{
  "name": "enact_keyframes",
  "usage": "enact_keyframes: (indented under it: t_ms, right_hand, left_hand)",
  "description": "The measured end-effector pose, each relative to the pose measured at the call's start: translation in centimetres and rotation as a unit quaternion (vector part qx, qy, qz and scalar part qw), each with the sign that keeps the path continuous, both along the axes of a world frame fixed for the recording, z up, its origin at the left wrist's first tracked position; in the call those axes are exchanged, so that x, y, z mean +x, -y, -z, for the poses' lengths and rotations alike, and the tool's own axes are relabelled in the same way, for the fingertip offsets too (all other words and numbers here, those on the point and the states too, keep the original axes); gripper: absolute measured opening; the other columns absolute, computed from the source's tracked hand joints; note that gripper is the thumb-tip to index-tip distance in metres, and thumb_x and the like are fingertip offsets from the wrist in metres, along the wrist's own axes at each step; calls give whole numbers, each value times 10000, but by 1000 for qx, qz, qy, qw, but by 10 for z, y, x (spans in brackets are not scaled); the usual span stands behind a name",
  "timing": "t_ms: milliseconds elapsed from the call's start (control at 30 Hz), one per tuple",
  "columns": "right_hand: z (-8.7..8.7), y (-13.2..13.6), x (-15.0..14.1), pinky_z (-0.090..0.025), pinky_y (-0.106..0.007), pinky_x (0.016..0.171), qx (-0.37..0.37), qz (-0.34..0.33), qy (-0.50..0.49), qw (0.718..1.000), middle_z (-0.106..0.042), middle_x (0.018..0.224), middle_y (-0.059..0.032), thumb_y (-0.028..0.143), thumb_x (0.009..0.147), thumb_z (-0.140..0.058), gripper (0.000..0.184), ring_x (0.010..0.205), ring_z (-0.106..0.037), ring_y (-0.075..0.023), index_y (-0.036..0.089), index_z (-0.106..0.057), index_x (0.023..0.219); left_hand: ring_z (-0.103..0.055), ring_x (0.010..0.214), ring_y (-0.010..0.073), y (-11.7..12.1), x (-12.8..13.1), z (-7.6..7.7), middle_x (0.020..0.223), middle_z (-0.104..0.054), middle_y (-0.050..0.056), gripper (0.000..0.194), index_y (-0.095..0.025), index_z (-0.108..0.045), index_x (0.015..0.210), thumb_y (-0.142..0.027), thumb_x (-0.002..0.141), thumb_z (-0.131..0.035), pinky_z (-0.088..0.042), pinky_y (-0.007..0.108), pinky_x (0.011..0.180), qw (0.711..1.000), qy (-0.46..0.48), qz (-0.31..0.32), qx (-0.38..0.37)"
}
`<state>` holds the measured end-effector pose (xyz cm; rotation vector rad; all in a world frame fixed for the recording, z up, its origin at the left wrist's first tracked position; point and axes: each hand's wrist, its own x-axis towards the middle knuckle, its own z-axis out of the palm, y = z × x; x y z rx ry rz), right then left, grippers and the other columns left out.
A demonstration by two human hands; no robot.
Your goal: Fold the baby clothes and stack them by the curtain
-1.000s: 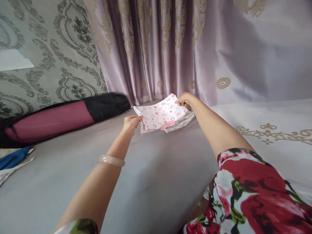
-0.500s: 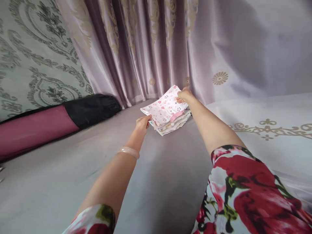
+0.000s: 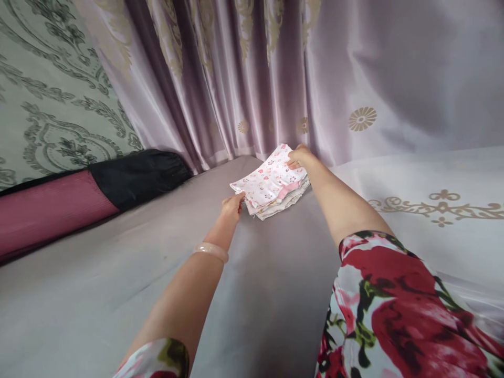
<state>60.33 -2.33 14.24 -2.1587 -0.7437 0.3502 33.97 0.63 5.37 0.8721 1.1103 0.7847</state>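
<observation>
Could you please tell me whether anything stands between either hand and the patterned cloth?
Nothing visible does: the left hand touches the patterned cloth at its left end, the right hand at its right. Its underside, over the folded pile, is hidden.

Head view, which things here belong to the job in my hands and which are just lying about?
Part of the job:
pink-and-white printed cloth, left hand and right hand at its edges
pale stacked cloths beneath it

Just around:
long pink-and-black bundle at the left
lilac curtain hanging behind
bangle, worn
</observation>
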Motion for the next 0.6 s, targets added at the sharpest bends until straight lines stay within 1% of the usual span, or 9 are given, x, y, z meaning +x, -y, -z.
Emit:
enact_keyframes:
  t_ms: [100,167,267,333,400,500,533,600]
  right_hand:
    - [6,-1,4,-609,-373,537,-47,25,-58,997,-711,766,-146,375,939,-583,364,610,-700,-214,50,-595,1102]
    - [10,-3,7,-609,-365,543,-55,30,-71,995,-709,751,-142,342,941,-582,328,604,-699,-210,47,-604,1082]
    - [16,-5,10,-605,-348,545,-64,35,-81,994,-701,721,-131,242,943,-566,245,595,-696,-206,32,-616,1058]
    - [20,-5,11,-600,-339,546,-77,38,-78,993,-699,729,-130,196,934,-560,222,604,-699,-208,26,-620,1064]
    - [25,-4,12,-595,-337,554,-94,38,-59,993,-704,773,-137,192,918,-577,240,632,-704,-216,36,-620,1095]
    - [31,-1,10,-591,-349,607,-107,41,-18,993,-713,902,-161,215,892,-607,315,733,-715,-240,67,-606,1171]
    - [32,1,8,-588,-355,655,-113,43,12,993,-709,963,-174,215,890,-601,330,801,-714,-253,75,-603,1188]
    - [34,5,4,-560,-368,789,-145,35,106,983,-681,1100,-199,205,901,-550,332,986,-679,-279,85,-605,1205]
  left_hand:
    - [-367,373,28,0,0,8,502,-491,-51,235,-142,-529,596,-153,680,-748,-208,168,363,1000,-12,0,4]
    - [-363,375,29,0,0,13,503,-487,-52,211,-140,-548,611,-154,680,-747,-206,169,364,1000,-19,5,9]
    - [-389,392,32,0,-4,17,553,-540,-30,167,-133,-596,649,-170,663,-758,-232,170,374,999,-29,16,21]
    - [-419,414,37,0,-12,18,611,-595,-2,136,-130,-625,680,-182,662,-750,-269,172,390,999,-34,20,31]
    - [-444,441,46,0,-25,19,655,-630,18,117,-131,-641,707,-197,667,-729,-306,177,412,997,-52,25,52]
    - [-472,484,67,-4,-56,23,680,-644,25,132,-139,-654,763,-241,682,-675,-345,187,450,987,-107,35,114]
    - [-483,498,76,-6,-69,25,688,-648,26,161,-141,-661,793,-265,691,-653,-356,192,461,981,-130,36,139]
    - [-525,542,105,-13,-97,31,718,-662,39,250,-142,-671,865,-323,703,-618,-382,207,485,963,-192,38,188]
